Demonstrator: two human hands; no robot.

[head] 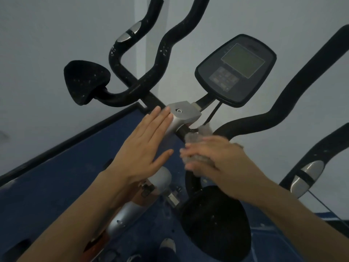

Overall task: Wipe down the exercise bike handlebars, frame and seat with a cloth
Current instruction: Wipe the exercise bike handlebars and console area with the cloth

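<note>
Right hand [213, 157] grip clenched on a fuzzy grey cloth [196, 138], pressed to the black foam handlebar [251, 121] at 5 o'clock of the silver metal clamp [184, 112]. Left hand [143, 148] flat, grip released, fingertips touching the clamp. Console [236, 70] text unreadable.

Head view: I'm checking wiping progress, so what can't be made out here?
- Bar section under the cloth: covered by the blurred right hand.
- Console screen text: too dim and small.
- Handlebar ends: cut off at the top edge.
</note>
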